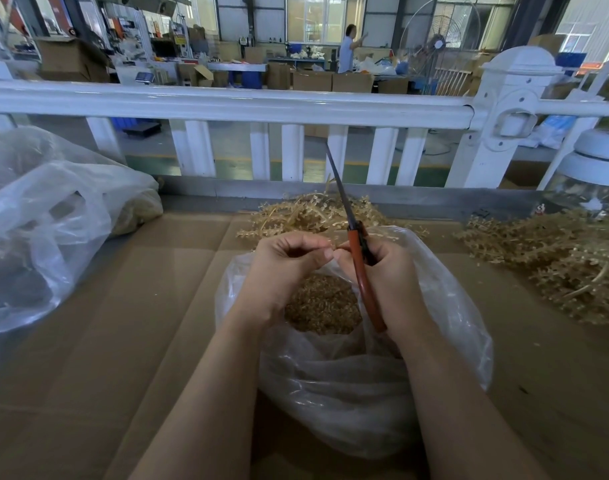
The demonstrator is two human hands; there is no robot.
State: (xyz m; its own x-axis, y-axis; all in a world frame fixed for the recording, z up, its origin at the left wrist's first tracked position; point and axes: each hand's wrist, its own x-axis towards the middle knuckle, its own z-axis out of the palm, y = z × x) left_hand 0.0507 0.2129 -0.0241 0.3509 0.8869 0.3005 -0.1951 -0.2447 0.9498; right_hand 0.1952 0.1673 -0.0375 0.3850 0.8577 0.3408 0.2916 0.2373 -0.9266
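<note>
Right grip (382, 277) tight around scissors (353, 235)

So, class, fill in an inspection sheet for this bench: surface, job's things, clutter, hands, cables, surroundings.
Surface: cardboard sheets cover the bench.
Job's things: scissors, blades pointing up and away; open clear bag holding tan cuttings.
Clutter: sprig pile behind the bag, sprig heap at right; crumpled plastic bag at left; jar far right.
Hands: left hand pinches a small sprig piece; right hand grips the scissors.
Cables: nothing seen.
Surroundings: white railing; beyond it boxes, a fan, a person.
</note>
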